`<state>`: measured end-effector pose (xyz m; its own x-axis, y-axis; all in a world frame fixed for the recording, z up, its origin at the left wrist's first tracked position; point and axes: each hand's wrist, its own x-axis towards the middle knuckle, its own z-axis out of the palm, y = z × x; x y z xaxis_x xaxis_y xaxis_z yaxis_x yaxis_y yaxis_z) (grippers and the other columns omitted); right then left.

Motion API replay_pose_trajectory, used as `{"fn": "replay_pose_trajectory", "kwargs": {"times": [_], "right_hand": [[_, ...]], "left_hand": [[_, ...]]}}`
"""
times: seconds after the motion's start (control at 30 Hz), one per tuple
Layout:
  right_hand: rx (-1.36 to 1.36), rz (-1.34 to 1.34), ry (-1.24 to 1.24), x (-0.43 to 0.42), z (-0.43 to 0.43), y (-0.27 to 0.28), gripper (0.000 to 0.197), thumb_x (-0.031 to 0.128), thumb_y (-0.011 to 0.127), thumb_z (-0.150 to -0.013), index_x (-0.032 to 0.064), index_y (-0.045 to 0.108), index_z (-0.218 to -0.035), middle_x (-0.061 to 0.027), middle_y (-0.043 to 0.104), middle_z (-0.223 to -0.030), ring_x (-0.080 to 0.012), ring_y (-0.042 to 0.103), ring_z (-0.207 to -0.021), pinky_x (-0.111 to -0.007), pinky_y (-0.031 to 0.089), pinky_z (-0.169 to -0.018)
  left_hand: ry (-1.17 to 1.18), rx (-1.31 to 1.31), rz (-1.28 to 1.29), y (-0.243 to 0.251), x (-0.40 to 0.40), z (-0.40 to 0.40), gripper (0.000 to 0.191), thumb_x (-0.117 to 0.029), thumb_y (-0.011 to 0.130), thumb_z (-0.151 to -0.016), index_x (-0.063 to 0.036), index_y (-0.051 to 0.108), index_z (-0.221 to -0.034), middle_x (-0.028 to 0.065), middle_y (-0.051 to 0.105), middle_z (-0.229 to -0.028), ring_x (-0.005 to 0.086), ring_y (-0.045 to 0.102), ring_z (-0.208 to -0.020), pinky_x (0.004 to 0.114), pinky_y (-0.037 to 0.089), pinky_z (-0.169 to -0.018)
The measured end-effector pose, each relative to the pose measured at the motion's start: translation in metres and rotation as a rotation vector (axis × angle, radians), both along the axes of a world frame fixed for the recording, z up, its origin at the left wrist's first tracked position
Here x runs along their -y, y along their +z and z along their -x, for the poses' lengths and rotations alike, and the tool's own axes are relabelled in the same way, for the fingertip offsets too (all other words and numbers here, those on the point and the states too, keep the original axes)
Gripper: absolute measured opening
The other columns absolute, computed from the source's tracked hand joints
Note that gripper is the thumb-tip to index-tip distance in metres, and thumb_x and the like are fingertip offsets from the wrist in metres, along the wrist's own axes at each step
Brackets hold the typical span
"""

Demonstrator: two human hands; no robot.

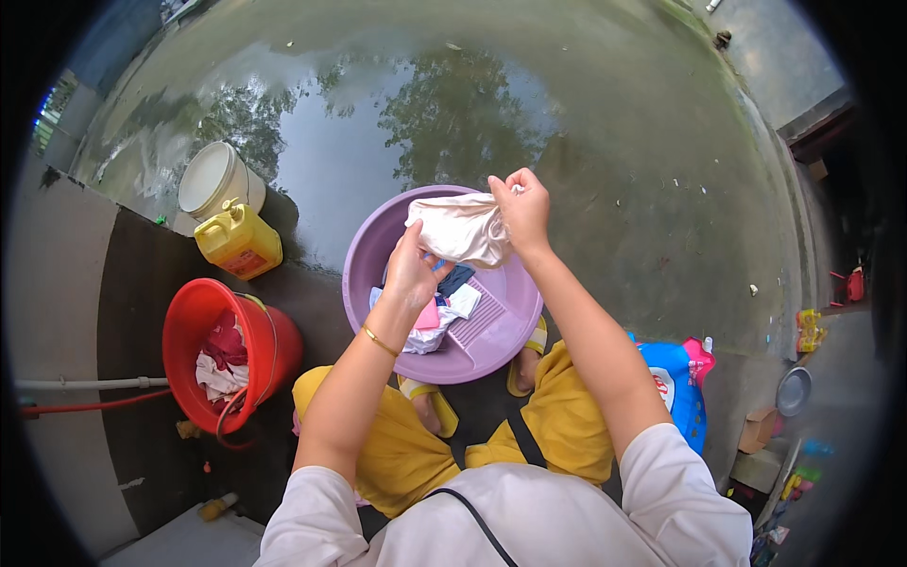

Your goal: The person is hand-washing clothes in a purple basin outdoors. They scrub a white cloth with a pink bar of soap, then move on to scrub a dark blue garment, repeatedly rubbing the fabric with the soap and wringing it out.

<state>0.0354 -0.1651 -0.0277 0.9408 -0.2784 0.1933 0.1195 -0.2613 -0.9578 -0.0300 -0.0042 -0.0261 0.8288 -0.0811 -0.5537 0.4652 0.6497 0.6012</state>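
Note:
Both my hands hold a wet, pale cream cloth above a round purple plastic basin. My left hand grips its left end from below, with the thumb on the edge. At the right end, my right hand pinches the bunched fabric between thumb and fingers. Inside the basin is a ribbed washboard surface. White clothing, a dark blue cloth and a pink piece, which may be soap or cloth, lie there too.
A red bucket with clothes and a red hose stands at left. Behind it are a yellow jerrycan and a lidded white bucket. A blue detergent pouch lies at right. The concrete floor holds a puddle.

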Motion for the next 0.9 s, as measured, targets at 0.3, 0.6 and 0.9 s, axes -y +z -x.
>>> {"fn": "replay_pose_trajectory", "kwargs": {"times": [0.3,0.6,0.9], "right_hand": [[0.389,0.314,0.488,-0.077,0.109,0.033,0.013,0.002,0.06,-0.072,0.0056,0.055,-0.084,-0.0097,0.051,-0.068,-0.0274,0.058,-0.065,-0.037,0.046,-0.06],[0.271,0.251,0.072,-0.035,0.024,0.026,0.015,0.018,0.065,-0.081,0.0047,0.059,-0.077,-0.0125,0.06,-0.065,-0.0254,0.059,-0.055,-0.034,0.045,-0.051],[0.072,0.3,0.051,-0.029,0.027,0.01,0.03,0.015,0.061,-0.083,0.0011,0.05,-0.059,-0.0125,0.046,-0.05,-0.0132,0.041,-0.043,-0.031,0.033,-0.044]], "left_hand": [[-0.193,0.008,0.442,-0.007,-0.003,-0.011,0.048,-0.029,0.049,-0.095,-0.0101,0.026,-0.132,0.0182,0.057,-0.105,0.025,0.062,-0.092,0.042,0.054,-0.077],[0.07,0.196,-0.044,0.014,0.036,0.002,0.022,-0.014,0.04,-0.098,-0.0009,0.049,-0.113,0.0088,0.059,-0.1,0.0169,0.06,-0.086,0.031,0.051,-0.076],[0.032,0.122,0.062,0.014,0.037,0.016,0.03,-0.029,0.041,-0.098,-0.0039,0.057,-0.1,0.0069,0.062,-0.089,0.0158,0.062,-0.078,0.032,0.051,-0.07]]}}
